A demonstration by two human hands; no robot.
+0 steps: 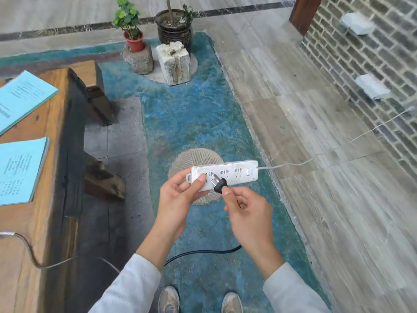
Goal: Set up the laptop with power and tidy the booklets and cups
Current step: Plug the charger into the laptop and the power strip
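Power strip (234,173), white, is held up in front of the person: the left hand (180,197) grips its left end, thumb pressed on the top face. The right hand (248,213) pinches a black plug (220,184) between thumb and fingers, its prongs angled at the leftmost socket; whether they touch it is hard to tell. A white cord (316,158) runs from the strip's right end toward the brick wall (372,64). Two blue booklets (20,170) lie on the wooden table (29,222) at left.
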